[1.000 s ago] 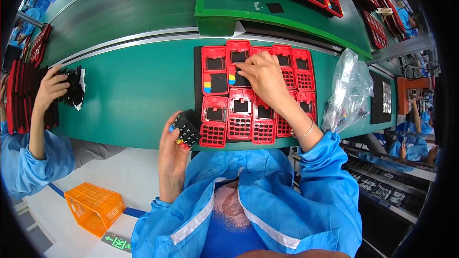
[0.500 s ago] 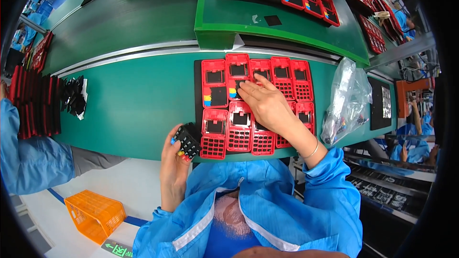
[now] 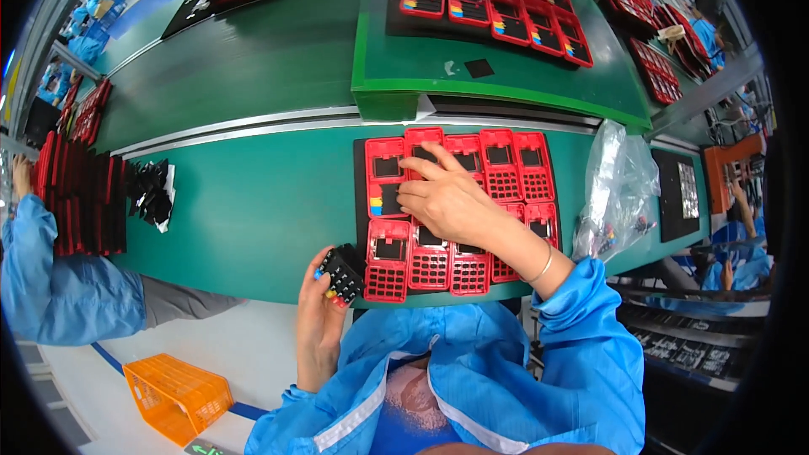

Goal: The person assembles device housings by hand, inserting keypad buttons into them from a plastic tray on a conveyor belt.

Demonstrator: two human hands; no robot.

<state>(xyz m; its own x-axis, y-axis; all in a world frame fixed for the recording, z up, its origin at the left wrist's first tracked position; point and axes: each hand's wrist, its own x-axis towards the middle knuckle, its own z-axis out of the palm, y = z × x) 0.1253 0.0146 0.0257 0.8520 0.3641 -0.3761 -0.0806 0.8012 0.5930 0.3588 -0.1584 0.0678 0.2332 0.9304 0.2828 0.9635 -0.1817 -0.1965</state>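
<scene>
My left hand [image 3: 317,329] grips a stack of small black keypads [image 3: 342,276], with bits of blue, yellow and red at its edge, just left of the near row. Two rows of red device housings lie on a black mat [image 3: 360,202]. My right hand [image 3: 459,205] rests over the far row, fingers stretched and apart, touching the second housing from the left; the spot under the fingertips is hidden. The far-left housing [image 3: 385,150] has a dark window and coloured strips but no keys. A near-left housing [image 3: 386,276] carries black keys.
Right of the mat lies a clear plastic bag [image 3: 619,194]. Stacked red-and-black parts [image 3: 84,194] and black pouches [image 3: 152,194] stand left, beside another person's sleeve [image 3: 63,286]. A raised green shelf [image 3: 506,93] holds more housings. An orange crate [image 3: 179,396] sits on the floor.
The whole view has shifted slightly. My right hand's fingers have drawn back and now cover the second housing's lower half. My left hand still holds the keypad stack.
</scene>
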